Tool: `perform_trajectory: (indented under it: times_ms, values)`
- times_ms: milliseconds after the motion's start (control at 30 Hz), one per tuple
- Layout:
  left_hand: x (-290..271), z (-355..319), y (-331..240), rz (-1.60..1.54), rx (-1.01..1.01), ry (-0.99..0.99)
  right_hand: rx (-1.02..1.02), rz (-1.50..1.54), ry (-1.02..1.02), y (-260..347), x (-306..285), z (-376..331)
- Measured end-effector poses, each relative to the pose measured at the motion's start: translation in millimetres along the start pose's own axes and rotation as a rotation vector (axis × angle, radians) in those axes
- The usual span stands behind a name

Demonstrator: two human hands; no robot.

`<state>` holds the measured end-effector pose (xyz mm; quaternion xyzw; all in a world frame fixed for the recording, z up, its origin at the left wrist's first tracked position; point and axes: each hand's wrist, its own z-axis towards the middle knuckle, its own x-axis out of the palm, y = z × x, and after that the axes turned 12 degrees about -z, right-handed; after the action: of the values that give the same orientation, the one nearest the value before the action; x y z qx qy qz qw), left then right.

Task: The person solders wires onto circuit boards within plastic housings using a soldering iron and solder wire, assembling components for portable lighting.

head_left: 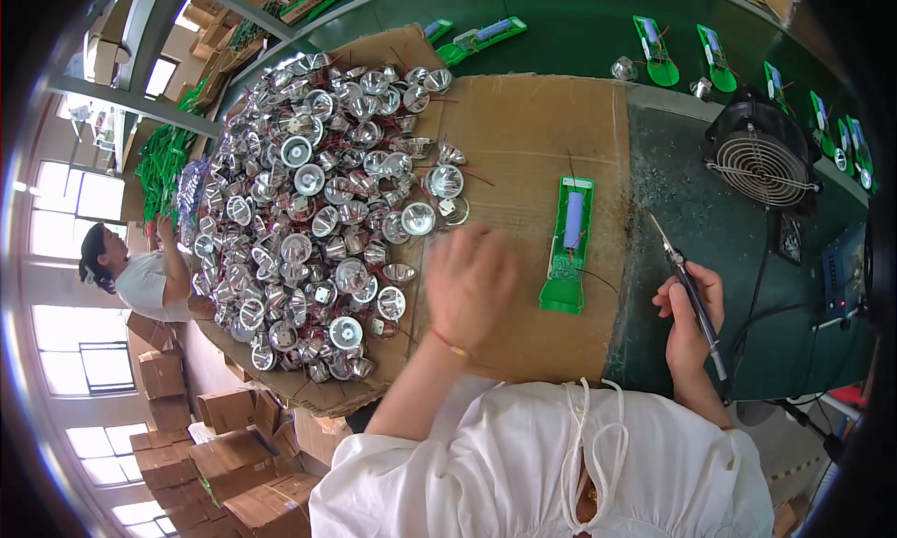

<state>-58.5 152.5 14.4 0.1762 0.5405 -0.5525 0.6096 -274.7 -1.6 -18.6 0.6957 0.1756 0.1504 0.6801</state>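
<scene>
My right hand (690,325) is closed round the dark handle of a soldering iron (697,304), whose thin metal tip points up and away over the green mat. Above the cardboard, my left hand (474,281) is blurred by motion beside the edge of a big pile of shiny lamp reflectors (322,197); whether it holds anything cannot be made out. Between my hands lies a green plastic torch housing (562,290), its inside facing up. It contains a purple cylindrical battery (574,220) and a small circuit board with thin red and black wires.
A black fan with a round wire guard (761,167) stands at the right, near a blue box (843,272). Several green housings (657,52) lie along the far green surface. Cardboard (523,117) covers the bench's middle. Another person (140,272) works at the left, near stacked cartons (234,444).
</scene>
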Motion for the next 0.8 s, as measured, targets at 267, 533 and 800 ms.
perform_trajectory:
  times_ms: [267, 533, 800]
  values:
    - [4, 7, 38, 0.408, 0.134, 0.1, -0.156, -0.216, 0.203, 18, -3, -16]
    - [4, -1, 38, 0.381, 0.116, -0.028, -0.555, -0.39, 0.263, 29, -9, -13]
    - [9, 9, 34, -0.092, -0.042, -0.078, -0.541, -0.25, 0.319, 18, 4, -8]
